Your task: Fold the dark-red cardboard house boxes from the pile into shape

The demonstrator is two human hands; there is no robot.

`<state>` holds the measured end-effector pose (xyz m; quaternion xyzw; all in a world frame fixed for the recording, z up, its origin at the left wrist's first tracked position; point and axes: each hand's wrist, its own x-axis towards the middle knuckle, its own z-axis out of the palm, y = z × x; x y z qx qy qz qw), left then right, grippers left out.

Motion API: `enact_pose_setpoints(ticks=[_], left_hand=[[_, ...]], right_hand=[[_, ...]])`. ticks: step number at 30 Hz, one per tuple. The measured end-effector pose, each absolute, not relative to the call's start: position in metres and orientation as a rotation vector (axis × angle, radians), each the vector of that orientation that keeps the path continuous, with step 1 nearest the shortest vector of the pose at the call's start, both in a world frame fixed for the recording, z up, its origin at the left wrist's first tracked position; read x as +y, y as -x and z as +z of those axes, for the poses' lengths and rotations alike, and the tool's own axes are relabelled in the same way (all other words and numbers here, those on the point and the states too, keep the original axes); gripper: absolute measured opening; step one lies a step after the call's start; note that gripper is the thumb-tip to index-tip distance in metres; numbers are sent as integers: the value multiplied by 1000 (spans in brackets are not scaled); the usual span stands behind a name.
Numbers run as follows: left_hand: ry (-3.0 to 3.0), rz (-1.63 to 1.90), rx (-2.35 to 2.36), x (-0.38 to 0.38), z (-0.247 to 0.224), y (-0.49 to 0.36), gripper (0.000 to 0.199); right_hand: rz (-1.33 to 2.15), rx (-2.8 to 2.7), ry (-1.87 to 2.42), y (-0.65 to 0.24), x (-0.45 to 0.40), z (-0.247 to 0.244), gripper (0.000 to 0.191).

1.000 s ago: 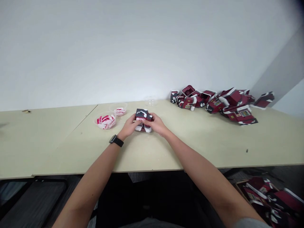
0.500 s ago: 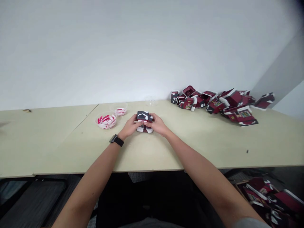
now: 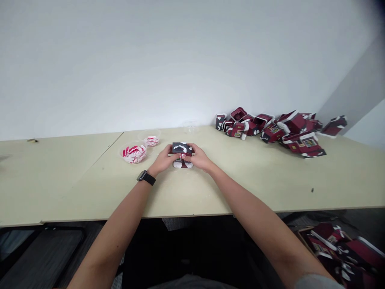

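A small toy house point(image 3: 182, 148) with dark red walls and a black, snow-trimmed roof stands upright on the table in front of me. My left hand point(image 3: 164, 159) grips its left side, thumb across the front wall. From the right, my right hand point(image 3: 198, 157) holds it the same way, its thumb also on the front. Both hands' other fingers are partly hidden behind the house. Left of my left hand is a clear bowl point(image 3: 134, 153) of red and white pieces. Behind that sits a second clear bowl point(image 3: 151, 140) with similar pieces.
A heap of dark red house parts point(image 3: 296, 128) lies at the table's back right. A clear lid or dish point(image 3: 190, 127) rests near the wall. More parts fill a box point(image 3: 339, 249) below the right edge. A small dark bit point(image 3: 312, 190) lies on the right.
The roof now sits lower and straighter on the house walls, between my two hands. Both hands have kept their hold in nearly the same place.
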<state>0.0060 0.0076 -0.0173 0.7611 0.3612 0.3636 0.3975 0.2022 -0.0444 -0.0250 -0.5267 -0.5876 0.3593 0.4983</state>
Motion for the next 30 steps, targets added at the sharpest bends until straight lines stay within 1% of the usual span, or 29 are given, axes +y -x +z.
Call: enact_pose_setpoints(ticks=[5, 9, 15, 19, 25, 30], left_hand=[[-1931, 922, 914, 9, -18, -5, 54], [-1940, 918, 902, 8, -18, -5, 52], [-1947, 902, 897, 4, -13, -6, 53], [-1970, 886, 894, 4, -13, -5, 54], [-2009, 859, 935, 4, -14, -3, 62], [-2006, 855, 927, 3, -11, -4, 64]], right_hand=[[869, -1421, 1277, -201, -47, -22, 62], [899, -1407, 1285, -200, -49, -19, 63], [914, -1385, 1256, -200, -50, -20, 59], [928, -1390, 1245, -200, -48, -24, 61], [892, -1426, 1252, -201, -47, -24, 64], [866, -1465, 1264, -203, -46, -26, 72]])
